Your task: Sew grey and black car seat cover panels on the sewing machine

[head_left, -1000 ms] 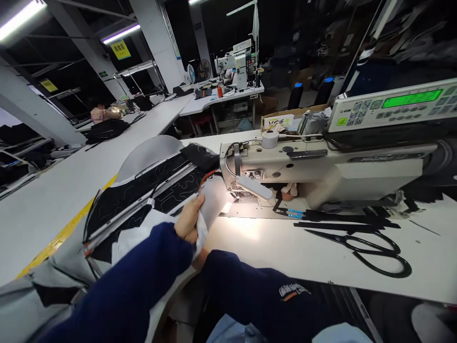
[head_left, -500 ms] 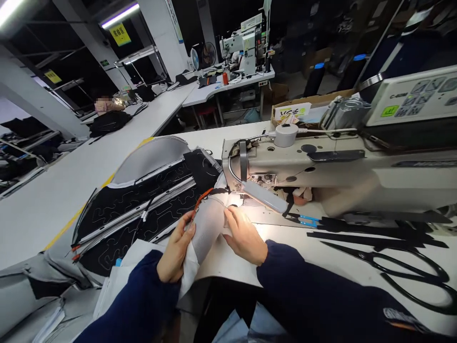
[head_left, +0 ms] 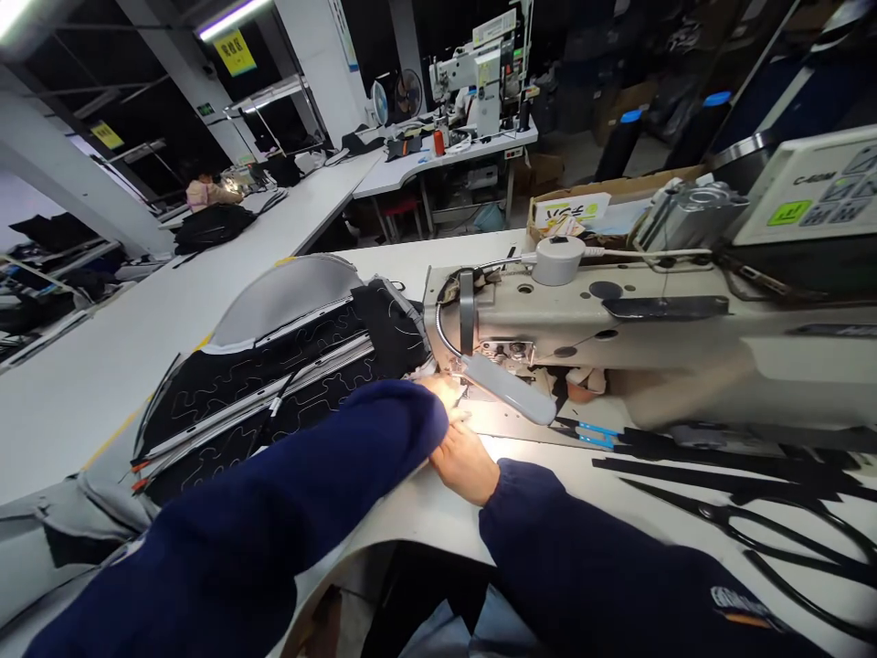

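Observation:
Under the lit head of the sewing machine point(head_left: 521, 315), my left hand point(head_left: 447, 391) reaches in close to the needle area. My own sleeve covers most of it, so its finger pose is unclear. Just below, my right hand point(head_left: 466, 461) is closed, its fingertips curled near the left hand. What those fingers grip is hidden behind the left sleeve. A large grey and black quilted cover piece point(head_left: 322, 393) with pale stitched lines and strips lies to the left, partly beneath my left arm.
A grey lamp point(head_left: 511, 388) hangs before the machine head. To the right lie black scissors point(head_left: 705, 512), blue-handled thread snips point(head_left: 596, 434) and black strips. A cardboard box point(head_left: 617, 196) stands behind. Another person point(head_left: 206, 190) sits at the far left table point(head_left: 315, 196).
My left hand has moved from the near side of the grey fabric up to the needle area. Its sleeve now hides that fabric. My right hand has shifted slightly down, fingers more curled.

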Available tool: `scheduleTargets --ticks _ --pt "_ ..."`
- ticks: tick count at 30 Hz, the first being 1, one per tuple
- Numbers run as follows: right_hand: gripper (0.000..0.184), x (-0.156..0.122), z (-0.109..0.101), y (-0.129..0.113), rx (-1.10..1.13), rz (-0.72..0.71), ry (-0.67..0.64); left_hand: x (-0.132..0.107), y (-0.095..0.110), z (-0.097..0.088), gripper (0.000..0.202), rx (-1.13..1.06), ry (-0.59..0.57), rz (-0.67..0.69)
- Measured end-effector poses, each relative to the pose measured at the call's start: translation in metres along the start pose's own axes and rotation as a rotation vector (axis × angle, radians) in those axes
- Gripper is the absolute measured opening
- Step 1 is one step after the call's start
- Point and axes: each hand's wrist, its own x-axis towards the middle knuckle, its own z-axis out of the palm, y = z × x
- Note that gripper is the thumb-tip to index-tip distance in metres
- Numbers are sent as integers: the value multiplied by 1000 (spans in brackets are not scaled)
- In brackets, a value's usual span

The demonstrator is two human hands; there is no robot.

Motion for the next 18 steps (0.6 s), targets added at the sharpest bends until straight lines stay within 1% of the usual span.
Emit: scheduleTargets --ticks 2,4,7,10,12,14,16,18 --pt "37 -2 -1 1 -28 -32 12 7 -15 11 34 45 -30 -86" --pt "35 -2 0 3 -41 -46 22 8 -27 17 31 79 -52 -149" --pt "30 -3 0 7 -39 -17 46 8 -38 17 25 47 -17 -225" --pt "25 0 0 14 -43 69 83 13 -48 11 26 21 24 -287" --pt "27 6 2 18 -59 86 86 16 -54 7 25 17 24 -273" --pt "27 14 4 22 -32 50 74 18 -58 5 25 5 14 -227" --pt "24 22 4 27 74 11 55 16 -57 3 26 -9 0 -174" --pt "24 23 0 33 174 -2 40 12 -50 4 27 -26 -13 -132"
